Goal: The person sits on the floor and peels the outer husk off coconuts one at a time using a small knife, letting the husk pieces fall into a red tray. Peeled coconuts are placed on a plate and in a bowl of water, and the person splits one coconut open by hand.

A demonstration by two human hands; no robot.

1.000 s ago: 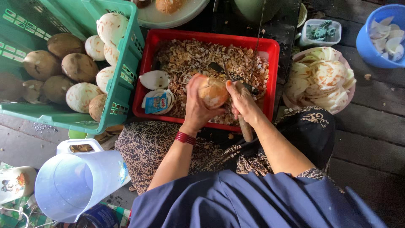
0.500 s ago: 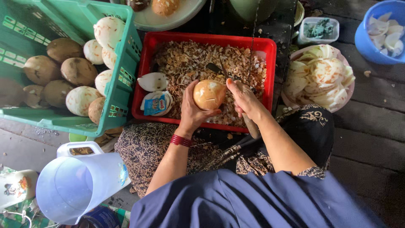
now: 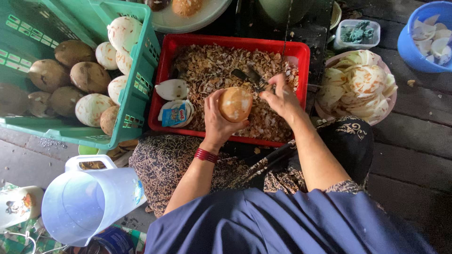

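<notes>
Dark wooden floorboards point(image 3: 423, 141) are carrying everything, and the person is sitting low over them in a blue top point(image 3: 282, 226) and a patterned skirt point(image 3: 165, 160). Nearest, at the lower left, a clear plastic jug point(image 3: 87, 202) with a white handle is standing just beside the person's knee, with a small white mug point(image 3: 16, 207) further left.

Beyond the lap, a red tray point(image 3: 160, 113) full of brown shell shavings is lying on the floor. The left hand point(image 3: 219, 122), with a red band point(image 3: 205, 155) at the wrist, is cupping a round peeled coconut point(image 3: 235, 104) above the near part of the tray, its fingers clamped around the coconut from below and behind. The right hand point(image 3: 281, 99) is hovering just beside the coconut to the right, its fingers closed on a dark peeling tool point(image 3: 249, 77) whose blade is pointing away over the shavings. In the tray's left part, a white coconut piece point(image 3: 173, 89) and a small blue-and-white packet point(image 3: 175, 114) are lying.

Left of the tray, a green crate point(image 3: 136, 94) is holding brown and pale coconuts. Right of the tray, a pink bowl point(image 3: 391, 101) is holding white coconut slices. Farther off, a blue bucket point(image 3: 407, 47) with white pieces is sitting at the upper right, a small clear container point(image 3: 358, 33) is near it, and a pale plate point(image 3: 188, 19) is lying past the tray.
</notes>
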